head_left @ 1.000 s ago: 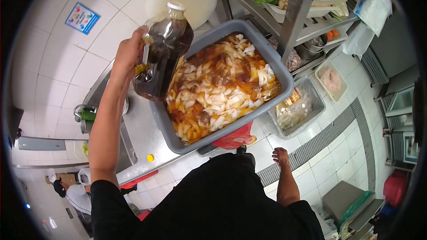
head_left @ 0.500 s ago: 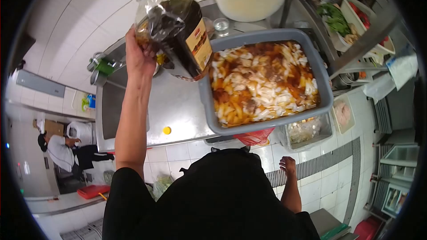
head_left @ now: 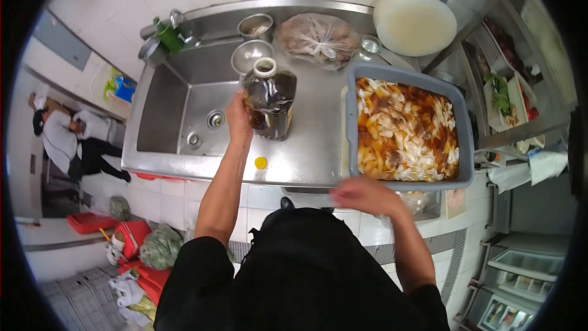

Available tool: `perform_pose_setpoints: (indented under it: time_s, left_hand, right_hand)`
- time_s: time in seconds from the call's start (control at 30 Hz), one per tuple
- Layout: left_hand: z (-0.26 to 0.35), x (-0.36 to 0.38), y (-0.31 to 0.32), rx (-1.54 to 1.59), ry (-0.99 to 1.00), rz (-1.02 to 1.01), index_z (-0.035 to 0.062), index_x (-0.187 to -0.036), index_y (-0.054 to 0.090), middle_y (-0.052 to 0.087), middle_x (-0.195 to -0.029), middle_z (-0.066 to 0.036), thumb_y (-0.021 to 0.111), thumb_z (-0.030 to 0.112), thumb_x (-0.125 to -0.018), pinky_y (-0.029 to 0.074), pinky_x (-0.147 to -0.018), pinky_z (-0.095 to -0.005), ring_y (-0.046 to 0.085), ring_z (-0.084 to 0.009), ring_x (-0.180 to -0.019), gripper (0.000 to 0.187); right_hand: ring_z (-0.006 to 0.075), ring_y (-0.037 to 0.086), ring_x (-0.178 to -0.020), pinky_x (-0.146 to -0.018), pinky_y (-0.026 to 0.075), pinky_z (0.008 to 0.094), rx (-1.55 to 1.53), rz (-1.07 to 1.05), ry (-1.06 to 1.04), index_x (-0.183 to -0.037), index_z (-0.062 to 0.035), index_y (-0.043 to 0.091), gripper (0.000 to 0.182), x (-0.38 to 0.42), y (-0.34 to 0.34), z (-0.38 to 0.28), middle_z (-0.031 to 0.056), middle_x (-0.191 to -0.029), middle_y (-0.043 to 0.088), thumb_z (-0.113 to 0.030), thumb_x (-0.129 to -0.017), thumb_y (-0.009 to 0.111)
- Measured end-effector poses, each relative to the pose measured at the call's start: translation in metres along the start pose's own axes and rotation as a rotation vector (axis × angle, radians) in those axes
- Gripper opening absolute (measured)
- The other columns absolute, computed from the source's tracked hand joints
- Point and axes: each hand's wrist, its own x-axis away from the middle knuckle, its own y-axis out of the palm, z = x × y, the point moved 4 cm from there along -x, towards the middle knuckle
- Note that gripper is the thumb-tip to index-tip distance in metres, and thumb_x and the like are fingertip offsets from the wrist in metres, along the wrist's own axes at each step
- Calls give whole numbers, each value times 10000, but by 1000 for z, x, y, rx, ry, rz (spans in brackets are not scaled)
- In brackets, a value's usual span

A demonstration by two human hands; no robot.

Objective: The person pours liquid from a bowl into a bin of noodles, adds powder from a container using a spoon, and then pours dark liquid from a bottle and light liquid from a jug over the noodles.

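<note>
One steel counter [head_left: 306, 159] with its sink [head_left: 165, 116] at 9 o'clock carries everything. At 3 o'clock sits the grey tub [head_left: 409, 75], full of pale strips in brown liquid. At centre the uncapped bottle [head_left: 269, 101] of dark liquid stands upright on the steel, left hand [head_left: 239, 119] wrapped round its side. Right hand [head_left: 364, 195], blurred, is at the tub's near rim; grip cannot be told. Yellow cap [head_left: 261, 162] lies at 6 o'clock of the bottle. Judgement: keep the bottle steadied upright, then recap.
</note>
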Motion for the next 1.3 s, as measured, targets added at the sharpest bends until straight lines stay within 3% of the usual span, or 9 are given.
perform_pose_setpoints:
  time_s: [0.07, 0.2, 0.4, 0.5, 0.7, 0.77, 0.83, 1.07, 1.3]
  left_hand:
    - [-9, 4, -17, 4, 9, 17, 118, -688, 581, 448, -573, 57, 580, 443, -919, 235, -443, -246, 338, -58, -473, 399]
    - [-16, 9, -27, 93, -46, 28, 104, -729, 564, 454, -575, 35, 538, 380, -952, 274, -444, -235, 374, -64, -479, 356]
    - [-3, 13, -27, -56, -68, -141, 119, -632, 523, 398, -566, 70, 541, 453, -958, 229, -467, -230, 327, -31, -518, 467]
    - [-5, 10, -31, -144, -28, -154, 76, -607, 501, 399, -571, 59, 518, 449, -973, 269, -489, -269, 341, -55, -550, 522]
    - [-3, 8, -30, -255, 37, -126, 8, -609, 492, 389, -561, 26, 513, 435, -973, 303, -511, -320, 348, -102, -566, 561]
    - [-3, 6, -29, -271, 78, -148, -4, -624, 502, 383, -555, 18, 519, 427, -970, 306, -513, -320, 345, -106, -564, 553]
    - [-4, 7, -28, -231, 47, -146, -24, -646, 512, 382, -553, 4, 532, 419, -963, 309, -514, -325, 341, -103, -567, 545]
    - [-14, 3, -31, -225, 88, -112, 55, -589, 509, 402, -554, 52, 497, 434, -983, 278, -485, -274, 349, -70, -532, 546]
    - [-16, 2, -32, -259, 95, -153, 30, -638, 597, 417, -550, 56, 522, 464, -966, 282, -482, -268, 361, -63, -528, 549]
  right_hand:
    - [312, 622, -948, -815, 488, 412, 308, -106, 85, -1054, -98, 673, 257, -85, 35, -3, 134, -1018, 644, -243, -856, 596]
    - [326, 611, -1037, -898, 500, 420, 569, 152, 54, -1249, -133, 598, 422, -189, 102, 9, 172, -1274, 527, -188, -831, 594]
    - [324, 629, -1010, -842, 527, 426, 854, 61, 89, -1167, -85, 625, 431, -241, 151, 69, 198, -1291, 519, -149, -741, 629]
    - [357, 624, -983, -885, 504, 426, 753, 214, 171, -1111, -41, 634, 377, -221, 118, 110, 193, -1182, 590, -168, -756, 625]
    - [324, 625, -944, -822, 500, 383, 412, 570, 289, -1140, -61, 648, 432, -172, -78, 21, 167, -1005, 632, -207, -738, 699]
    - [289, 626, -873, -773, 495, 363, 430, 482, 151, -1138, -57, 645, 420, -184, -102, -74, 160, -980, 627, -188, -741, 687]
    - [124, 562, -751, -695, 473, 275, 523, 407, -77, -1128, -43, 641, 371, -207, -104, -119, 62, -924, 607, -98, -765, 693]
    - [281, 624, -904, -787, 506, 346, 778, 95, -199, -1134, -50, 648, 380, -249, -92, -158, 111, -1082, 630, -44, -758, 705]
    - [280, 629, -894, -773, 509, 344, 857, 34, -156, -1134, -42, 649, 376, -255, -88, -166, 113, -1080, 631, -33, -761, 697]
